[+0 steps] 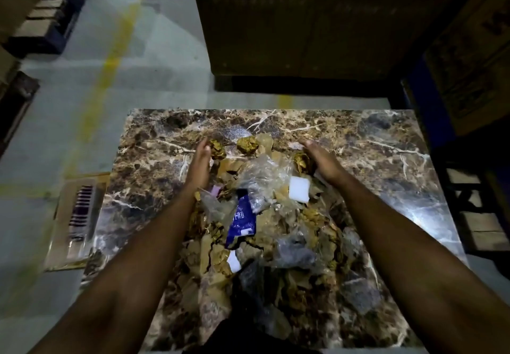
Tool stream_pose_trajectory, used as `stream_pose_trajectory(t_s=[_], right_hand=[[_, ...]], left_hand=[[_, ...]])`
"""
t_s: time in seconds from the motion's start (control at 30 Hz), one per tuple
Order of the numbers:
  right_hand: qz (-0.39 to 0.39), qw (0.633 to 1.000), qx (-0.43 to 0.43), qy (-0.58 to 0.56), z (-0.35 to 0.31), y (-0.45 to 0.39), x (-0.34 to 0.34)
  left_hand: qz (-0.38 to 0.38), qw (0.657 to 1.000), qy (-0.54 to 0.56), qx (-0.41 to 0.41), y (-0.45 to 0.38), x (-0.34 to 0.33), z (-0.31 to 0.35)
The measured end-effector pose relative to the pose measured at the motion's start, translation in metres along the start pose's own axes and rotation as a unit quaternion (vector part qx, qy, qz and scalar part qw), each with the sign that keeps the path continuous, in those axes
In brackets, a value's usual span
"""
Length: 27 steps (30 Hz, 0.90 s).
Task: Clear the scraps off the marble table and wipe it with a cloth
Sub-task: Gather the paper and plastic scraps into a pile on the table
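We see both arms stretched out over the marble table (386,160), bracketing a heap of scraps (259,215). The left hand (200,164) stands on edge with its fingers straight and together, palm turned inward, gripping nothing; a crumpled golden-brown paper ball (218,149) lies right against its fingertips. The right hand (321,160) mirrors it on the heap's other side, fingers extended and released, and another crumpled ball (302,160) sits against its palm. Between the two sets of fingertips rests a third wadded ball (247,145).

Between the forearms the scraps pile up: torn, flat brown paper pieces, wrinkled clear plastic film (265,171), a glossy blue packet (242,217) with pale lettering, a white rectangular piece (299,189) close to the right wrist, and a smaller white scrap (234,261) nearer to us.

The tabletop itself is polished, dark brown stone veined with white, glinting beyond the right forearm. Outside the left forearm, past the table's edge, a flat cardboard sheet (78,221) lies on the pale concrete floor (69,99), which carries worn yellow painted lines (110,61). Beyond the fingertips looms a big dark box (303,22).
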State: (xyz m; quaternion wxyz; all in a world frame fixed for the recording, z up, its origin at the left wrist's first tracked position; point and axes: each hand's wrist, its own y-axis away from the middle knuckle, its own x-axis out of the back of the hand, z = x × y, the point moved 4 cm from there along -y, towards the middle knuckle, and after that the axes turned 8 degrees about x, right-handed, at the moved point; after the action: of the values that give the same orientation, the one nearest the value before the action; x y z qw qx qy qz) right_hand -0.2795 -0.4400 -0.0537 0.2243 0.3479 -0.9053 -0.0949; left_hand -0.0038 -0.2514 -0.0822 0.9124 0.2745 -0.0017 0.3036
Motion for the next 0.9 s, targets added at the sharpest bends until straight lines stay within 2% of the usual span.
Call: stream_pose_trajectory(t_s=[0.07, 0.13, 0.23, 0.3, 0.37, 0.47, 0.57, 0.67, 0.73, 0.8, 0.87, 0.9], right_hand=[[-0.057, 0.997, -0.014, 0.041, -0.008, -0.013, -0.025], [-0.111, 0.993, -0.019, 0.043, -0.015, -0.018, -0.043], [-0.138, 0.989, 0.004, 0.047, -0.024, -0.016, -0.04], [-0.109, 0.99, 0.047, 0.072, -0.028, -0.011, -0.017], [-0.054, 0.996, 0.051, 0.043, -0.02, 0.004, 0.014], [0.042, 0.998, 0.046, 0.01, 0.006, 0.053, 0.054], [0.127, 0.991, 0.027, -0.025, 0.045, 0.113, 0.059], [0.14, 0.99, 0.019, -0.021, 0.079, 0.143, 0.026], [0.144, 0.989, 0.034, 0.025, 0.092, 0.139, 0.004], [0.141, 0.989, 0.038, 0.013, 0.096, 0.126, -0.011], [0.139, 0.989, 0.039, -0.021, 0.085, 0.121, -0.015], [0.14, 0.989, 0.039, -0.027, 0.076, 0.123, -0.012]], left_hand=[[-0.067, 0.998, -0.004, 0.015, -0.028, -0.015, -0.018], [-0.096, 0.995, -0.033, 0.017, -0.042, -0.025, -0.031], [-0.067, 0.995, -0.064, 0.021, -0.019, -0.024, -0.003], [-0.03, 0.997, -0.069, 0.0, 0.008, -0.012, 0.029], [0.01, 0.999, -0.049, -0.011, 0.025, 0.007, 0.038], [0.052, 0.998, -0.02, -0.002, 0.058, 0.045, 0.015], [0.08, 0.997, 0.001, 0.005, 0.087, 0.063, -0.034], [0.096, 0.994, -0.043, 0.007, 0.111, 0.043, -0.073], [0.089, 0.991, -0.09, 0.031, 0.115, 0.02, -0.087], [0.084, 0.981, -0.156, 0.075, 0.115, 0.002, -0.084], [0.086, 0.983, -0.142, 0.081, 0.12, -0.007, -0.07], [0.082, 0.986, -0.132, 0.052, 0.121, -0.008, -0.064]])
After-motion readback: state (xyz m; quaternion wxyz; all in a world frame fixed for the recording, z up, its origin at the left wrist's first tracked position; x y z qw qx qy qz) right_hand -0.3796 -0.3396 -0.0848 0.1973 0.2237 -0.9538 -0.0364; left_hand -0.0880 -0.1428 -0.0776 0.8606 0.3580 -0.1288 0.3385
